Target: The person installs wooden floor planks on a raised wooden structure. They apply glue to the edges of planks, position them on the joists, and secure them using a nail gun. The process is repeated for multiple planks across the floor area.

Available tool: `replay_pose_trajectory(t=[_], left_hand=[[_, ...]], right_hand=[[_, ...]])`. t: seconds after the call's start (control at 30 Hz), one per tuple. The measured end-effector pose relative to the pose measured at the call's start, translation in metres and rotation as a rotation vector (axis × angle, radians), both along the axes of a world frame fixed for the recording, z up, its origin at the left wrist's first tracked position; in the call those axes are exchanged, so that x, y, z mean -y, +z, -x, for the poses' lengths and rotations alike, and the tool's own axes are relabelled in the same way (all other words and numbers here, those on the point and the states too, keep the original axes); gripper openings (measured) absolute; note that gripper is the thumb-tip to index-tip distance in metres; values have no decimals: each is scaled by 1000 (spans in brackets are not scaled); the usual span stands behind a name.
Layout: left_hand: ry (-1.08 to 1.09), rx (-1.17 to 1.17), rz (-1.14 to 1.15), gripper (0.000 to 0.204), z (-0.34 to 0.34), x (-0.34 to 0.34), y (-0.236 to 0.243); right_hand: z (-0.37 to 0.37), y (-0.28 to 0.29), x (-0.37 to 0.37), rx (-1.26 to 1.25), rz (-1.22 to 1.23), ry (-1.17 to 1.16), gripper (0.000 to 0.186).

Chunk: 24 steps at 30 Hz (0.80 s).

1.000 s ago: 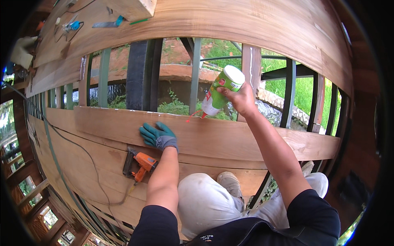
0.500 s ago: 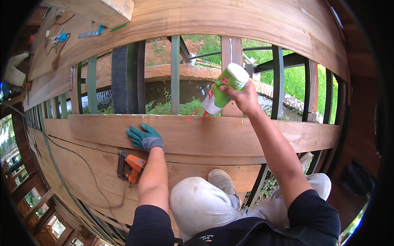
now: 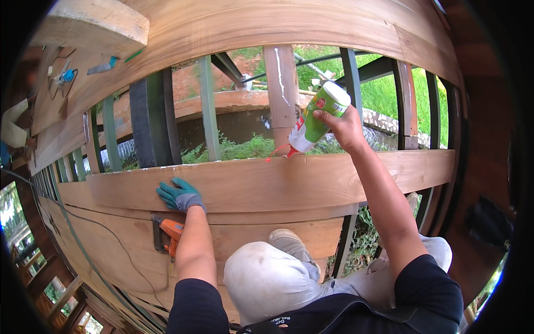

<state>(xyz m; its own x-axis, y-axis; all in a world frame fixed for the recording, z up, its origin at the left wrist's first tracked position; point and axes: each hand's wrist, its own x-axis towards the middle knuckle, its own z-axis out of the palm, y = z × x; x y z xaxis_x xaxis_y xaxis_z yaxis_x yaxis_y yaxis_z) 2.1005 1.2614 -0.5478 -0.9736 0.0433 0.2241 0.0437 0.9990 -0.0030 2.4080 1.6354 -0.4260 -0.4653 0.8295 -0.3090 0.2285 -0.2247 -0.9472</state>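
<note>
My right hand (image 3: 346, 127) grips a green and white glue bottle (image 3: 319, 116), tipped nozzle-down. Its red tip touches the far edge of a long wooden plank (image 3: 267, 183) that lies across dark green metal beams (image 3: 208, 111). My left hand (image 3: 179, 195), in a teal glove, rests flat on the plank's near left part. An orange power tool (image 3: 167, 234) with a cable lies on the lower plank just under my left forearm. My knees in light trousers show below.
More wooden planks lie beyond (image 3: 233, 28) and nearer (image 3: 111, 245). Between the beams are open gaps down to grass, plants and a curved stone rim. Small tools (image 3: 64, 75) sit on the far plank at upper left. A wood offcut (image 3: 94, 22) lies there too.
The view has shifted; my right hand has carried the glue bottle rightward along the plank's far edge. My left gloved hand stays pressed on the plank.
</note>
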Motion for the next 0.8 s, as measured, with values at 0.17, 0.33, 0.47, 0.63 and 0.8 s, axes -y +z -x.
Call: replay_pose_trajectory(t=[0.17, 0.33, 0.47, 0.63, 0.8], left_hand=[[-27, -7, 9, 59, 0, 1, 1], [-29, -2, 5, 57, 1, 3, 1], [-47, -73, 8, 56, 4, 6, -4], [-61, -73, 25, 56, 6, 9, -8], [-47, -62, 23, 56, 6, 9, -8]], right_hand=[[-32, -6, -15, 38, 69, -73, 44], [-60, -9, -34, 119, 170, -81, 46], [-72, -14, -43, 202, 199, -121, 43], [-87, -17, -49, 202, 257, -172, 41], [-97, -18, -55, 221, 277, -182, 41]])
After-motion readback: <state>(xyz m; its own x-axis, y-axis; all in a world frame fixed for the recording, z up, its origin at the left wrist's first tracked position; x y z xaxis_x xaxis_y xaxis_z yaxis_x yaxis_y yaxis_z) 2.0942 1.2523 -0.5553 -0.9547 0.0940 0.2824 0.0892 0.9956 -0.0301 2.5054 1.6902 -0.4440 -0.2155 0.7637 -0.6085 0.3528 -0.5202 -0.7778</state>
